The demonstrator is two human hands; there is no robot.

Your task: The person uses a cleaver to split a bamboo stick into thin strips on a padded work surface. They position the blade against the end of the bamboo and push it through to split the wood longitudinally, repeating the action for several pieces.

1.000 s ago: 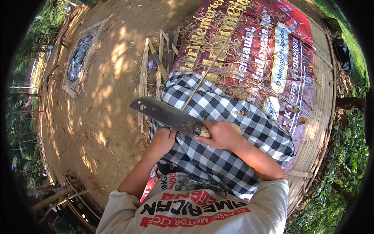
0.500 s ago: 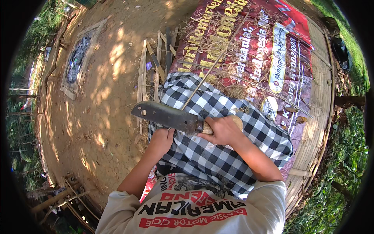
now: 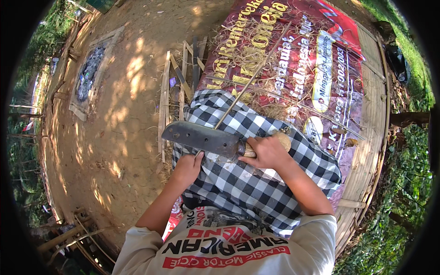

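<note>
My right hand is wrapped round the wooden handle of a broad machete. Its dark blade has a few small holes and points left across my lap. Under the blade runs a thin bamboo strip, slanting up and right over the ground sheet. My left hand is closed just below the blade, in line with the strip and pinching its near end; the part under the blade is hidden. A black-and-white checked cloth covers my lap beneath both hands.
Curly shavings lie over a red printed banner on a bamboo platform. Split bamboo pieces rest by its left edge. An ash-filled frame sits on the dirt ground, and a dark bag lies at the far right.
The machete and my right hand have shifted slightly right and down along the strip, and the blade's face is turned a little differently. My left hand keeps its hold, nearly in place.
</note>
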